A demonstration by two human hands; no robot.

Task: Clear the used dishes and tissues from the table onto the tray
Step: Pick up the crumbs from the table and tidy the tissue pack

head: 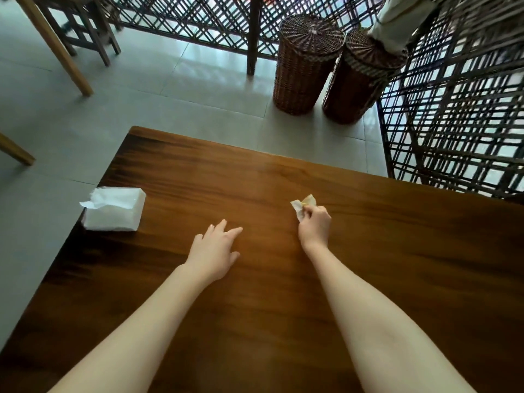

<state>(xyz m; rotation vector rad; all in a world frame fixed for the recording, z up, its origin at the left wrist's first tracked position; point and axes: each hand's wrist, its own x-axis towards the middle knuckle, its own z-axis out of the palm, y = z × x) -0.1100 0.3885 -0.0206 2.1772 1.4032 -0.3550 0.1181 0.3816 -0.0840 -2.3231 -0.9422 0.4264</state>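
Note:
A crumpled, yellow-stained tissue (303, 204) is pinched in my right hand (314, 226) just above the middle of the brown wooden table (397, 251). My left hand (215, 249) lies flat on the tabletop with its fingers spread, holding nothing, about a hand's width left of the right one. A white pack of fresh tissues (113, 212) sits at the table's left edge, with one sheet sticking out. No tray or dishes show in this view.
Two lidded wicker baskets (306, 63) (360, 80) stand on the tiled floor beyond the table's far edge. A dark lattice screen (453, 114) runs along the back and right. Wooden chair legs (56, 49) are at the upper left.

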